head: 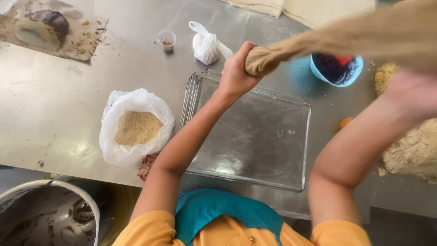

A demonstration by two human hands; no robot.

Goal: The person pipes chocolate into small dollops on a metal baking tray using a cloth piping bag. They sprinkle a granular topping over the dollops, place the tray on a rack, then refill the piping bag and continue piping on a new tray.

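Above the metal tray (255,136), the left hand (234,75) has its fingers wrapped tight around a tan dough rope (318,41), while the blurred right hand's (412,93) fingers cannot be told.

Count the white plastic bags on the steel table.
2: an open white plastic bag of grain left of the baking trays, and a small knotted bag beside the small plastic cup.

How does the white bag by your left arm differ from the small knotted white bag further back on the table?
The open bag is larger, spread wide, showing tan grains. The knotted bag is smaller, tied shut, its contents hidden. The open one lies left of the metal trays, the knotted one behind them. Both are thin white plastic on the steel table.
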